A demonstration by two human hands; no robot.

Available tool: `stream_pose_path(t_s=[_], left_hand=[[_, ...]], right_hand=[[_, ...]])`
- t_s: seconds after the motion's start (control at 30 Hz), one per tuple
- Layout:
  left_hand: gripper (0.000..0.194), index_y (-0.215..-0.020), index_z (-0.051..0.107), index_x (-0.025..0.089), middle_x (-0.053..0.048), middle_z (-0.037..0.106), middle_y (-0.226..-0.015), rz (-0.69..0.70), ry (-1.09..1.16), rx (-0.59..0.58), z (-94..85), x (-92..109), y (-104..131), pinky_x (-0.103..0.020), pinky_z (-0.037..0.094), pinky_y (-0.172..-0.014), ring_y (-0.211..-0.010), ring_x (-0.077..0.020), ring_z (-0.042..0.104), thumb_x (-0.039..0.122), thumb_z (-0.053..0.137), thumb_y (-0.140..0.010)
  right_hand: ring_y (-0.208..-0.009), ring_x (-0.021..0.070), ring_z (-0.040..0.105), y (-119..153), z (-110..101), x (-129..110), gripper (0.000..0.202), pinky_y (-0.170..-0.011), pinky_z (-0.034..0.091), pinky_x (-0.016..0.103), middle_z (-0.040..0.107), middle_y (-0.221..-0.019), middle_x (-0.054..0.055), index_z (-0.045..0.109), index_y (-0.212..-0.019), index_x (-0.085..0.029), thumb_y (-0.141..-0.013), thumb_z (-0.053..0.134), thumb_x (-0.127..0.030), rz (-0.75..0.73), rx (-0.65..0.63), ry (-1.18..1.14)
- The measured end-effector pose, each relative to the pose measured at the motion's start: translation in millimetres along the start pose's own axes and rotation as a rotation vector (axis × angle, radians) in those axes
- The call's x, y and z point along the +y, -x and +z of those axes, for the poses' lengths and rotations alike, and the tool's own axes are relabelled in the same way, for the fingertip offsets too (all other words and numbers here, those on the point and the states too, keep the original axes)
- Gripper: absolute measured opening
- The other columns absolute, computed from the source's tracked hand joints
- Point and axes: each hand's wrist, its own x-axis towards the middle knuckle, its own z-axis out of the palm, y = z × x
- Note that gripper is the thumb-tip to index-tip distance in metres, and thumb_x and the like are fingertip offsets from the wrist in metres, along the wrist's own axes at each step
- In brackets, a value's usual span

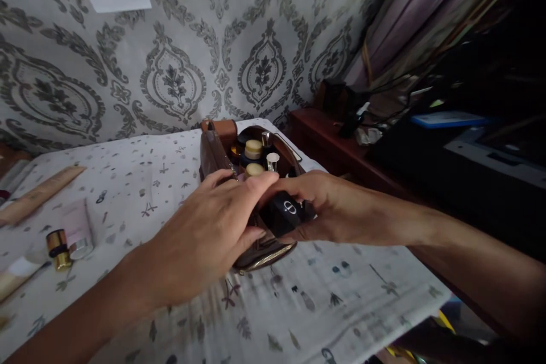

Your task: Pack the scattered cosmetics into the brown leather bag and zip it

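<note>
A brown makeup bag [211, 151] with a gold zipper lies unzipped on the white patterned cloth in front of me. Inside it stand several cosmetics, among them jars with gold lids [253, 149] and a bottle with a silvery-white cap [272, 162]. My right hand [322, 199] grips a black cosmetic item [281, 213] bearing a pale round logo, over the bag's near right part. My left hand [213, 222] is closed over the bag's near left edge, its thumb below and its index finger reaching toward the black item. Some of its fingertips are hidden.
On the left of the cloth [273, 310] lie a pink tube [77, 227], a small black-and-gold bottle [58, 249], a long beige packet [40, 193] and a cream-coloured tube [19, 278]. To the right stands a dark red wooden cabinet [315, 136] with cables and clutter. Patterned wallpaper rises behind.
</note>
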Motion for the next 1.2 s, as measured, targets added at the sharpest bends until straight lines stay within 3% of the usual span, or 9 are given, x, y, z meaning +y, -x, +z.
stream_pose_path(t_s=[0.17,0.43,0.6,0.77,0.97,1.2], left_hand=[[0.043,-0.131,0.041,0.020,-0.005,0.072,-0.109,-0.017,-0.018,-0.116,-5.7,5,-14,-0.046,0.045,-0.104,-0.109,-0.0239,0.066,0.022,0.059,-0.092],[0.037,-0.122,0.045,0.018,-0.003,0.069,-0.090,-0.073,-0.059,-0.128,1.2,11,-17,-0.047,0.045,-0.099,-0.094,-0.0227,0.066,0.014,0.060,-0.088],[0.042,-0.131,0.042,0.021,-0.008,0.067,-0.111,-0.058,-0.026,-0.078,1.7,6,-9,-0.048,0.048,-0.099,-0.110,-0.0248,0.062,0.013,0.053,-0.091],[0.049,-0.142,0.034,0.022,-0.011,0.050,-0.143,-0.081,0.009,0.058,-1.6,1,13,-0.044,0.043,-0.111,-0.136,-0.0243,0.045,0.014,0.046,-0.095],[0.048,-0.145,0.033,0.026,-0.013,0.042,-0.151,-0.195,0.036,0.094,9.2,0,48,-0.045,0.048,-0.108,-0.140,-0.0273,0.042,0.021,0.045,-0.098],[0.046,-0.142,0.038,0.027,-0.014,0.042,-0.151,-0.279,0.079,0.138,23.0,-1,74,-0.045,0.053,-0.103,-0.138,-0.0290,0.046,0.023,0.047,-0.098]], right_hand=[[-0.071,0.0104,0.056,1,3,7,0.015,-0.064,0.045,0.020,0.059,-0.078,-0.004,0.065,-0.094,-0.014,-0.082,0.067,-0.023,0.011,-0.034,0.002],[-0.077,0.0138,0.058,-1,8,11,0.025,-0.068,0.045,0.023,0.064,-0.082,-0.001,0.067,-0.096,-0.013,-0.076,0.074,-0.027,-0.019,0.012,0.147],[-0.072,0.0127,0.057,-2,14,0,0.015,-0.066,0.043,0.023,0.066,-0.083,0.000,0.068,-0.094,-0.013,-0.079,0.064,-0.015,-0.001,0.065,0.268],[-0.086,0.0173,0.060,-8,16,-15,0.018,-0.074,0.043,0.025,0.066,-0.091,0.005,0.071,-0.090,-0.016,-0.076,0.064,-0.008,0.041,0.039,0.467],[-0.074,0.0139,0.061,-20,16,-21,0.019,-0.067,0.042,0.021,0.068,-0.080,0.002,0.073,-0.086,-0.014,-0.077,0.061,-0.003,0.103,-0.146,0.471],[-0.081,0.0160,0.063,-22,14,-18,0.024,-0.069,0.043,0.020,0.070,-0.081,0.002,0.076,-0.091,-0.016,-0.072,0.068,-0.006,0.097,-0.082,0.473]])
